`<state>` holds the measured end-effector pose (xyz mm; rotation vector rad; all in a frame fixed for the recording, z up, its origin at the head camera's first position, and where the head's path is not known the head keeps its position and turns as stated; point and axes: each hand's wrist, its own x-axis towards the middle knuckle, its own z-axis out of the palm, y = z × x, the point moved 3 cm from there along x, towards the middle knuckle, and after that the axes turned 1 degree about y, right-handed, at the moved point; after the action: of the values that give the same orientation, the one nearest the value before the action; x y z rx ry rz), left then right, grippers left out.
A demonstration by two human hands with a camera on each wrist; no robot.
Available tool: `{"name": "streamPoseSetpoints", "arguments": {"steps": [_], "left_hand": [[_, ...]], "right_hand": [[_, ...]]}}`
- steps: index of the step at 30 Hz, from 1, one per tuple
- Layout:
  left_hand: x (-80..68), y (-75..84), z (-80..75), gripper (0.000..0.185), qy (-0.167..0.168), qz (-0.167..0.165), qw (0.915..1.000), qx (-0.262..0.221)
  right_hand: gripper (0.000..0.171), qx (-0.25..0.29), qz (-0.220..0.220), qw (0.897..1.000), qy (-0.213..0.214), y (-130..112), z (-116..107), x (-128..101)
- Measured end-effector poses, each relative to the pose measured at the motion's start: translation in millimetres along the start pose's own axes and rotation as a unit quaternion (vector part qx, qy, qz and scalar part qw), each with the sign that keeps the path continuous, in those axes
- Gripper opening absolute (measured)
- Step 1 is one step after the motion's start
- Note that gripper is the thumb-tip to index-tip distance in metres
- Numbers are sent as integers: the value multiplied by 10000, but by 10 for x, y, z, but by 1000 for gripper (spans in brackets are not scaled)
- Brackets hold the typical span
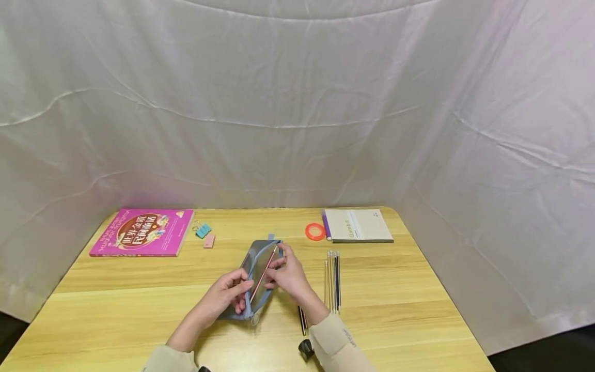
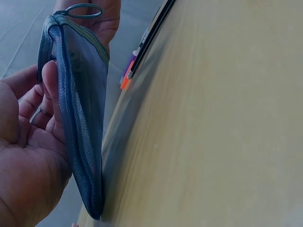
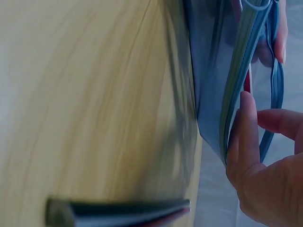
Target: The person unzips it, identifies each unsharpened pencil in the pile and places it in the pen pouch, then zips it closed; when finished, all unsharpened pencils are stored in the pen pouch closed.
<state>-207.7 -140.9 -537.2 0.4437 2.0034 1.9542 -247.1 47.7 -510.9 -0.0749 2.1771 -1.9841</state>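
Note:
A blue-grey zippered mesh pencil pouch stands tilted on the table with its mouth parted. My left hand pinches the near zipper edge, thumb over it; the left wrist view shows the fingers round the blue zipper band. My right hand is at the other side of the mouth, fingers partly within it. It pinches a red pencil that slants down into the pouch. In the right wrist view the red pencil shows just beyond a fingertip, its lower end hidden by the pouch.
Right of the pouch lie several pencils, with dark pencils by the right forearm. Farther back are a notebook, a purple marker, an orange ring, a pink eraser, teal binder clips and a pink book.

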Motion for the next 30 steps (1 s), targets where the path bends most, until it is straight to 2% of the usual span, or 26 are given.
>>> {"name": "streamPoseSetpoints", "arguments": {"steps": [5,11,15,19,22,30], "left_hand": [[-7,33,-7,30,131,-72,9999,46],[-11,93,-19,30,34,179,9998,94],[-23,119,-50,31,79,233,9997,78],[-34,136,-83,30,116,250,9996,38],[-40,145,-97,29,114,273,9996,23],[-36,162,-102,28,56,311,9995,10]], "right_hand": [[80,-55,62,9999,-119,-29,-126,-15],[68,-113,-51,9998,165,-49,-435,-1],[60,-405,51,9987,304,-8,-649,19],[58,-854,197,9959,238,70,-793,38],[58,-1118,314,9932,78,148,-843,52],[61,-1392,474,9885,-359,276,-820,66]]}}
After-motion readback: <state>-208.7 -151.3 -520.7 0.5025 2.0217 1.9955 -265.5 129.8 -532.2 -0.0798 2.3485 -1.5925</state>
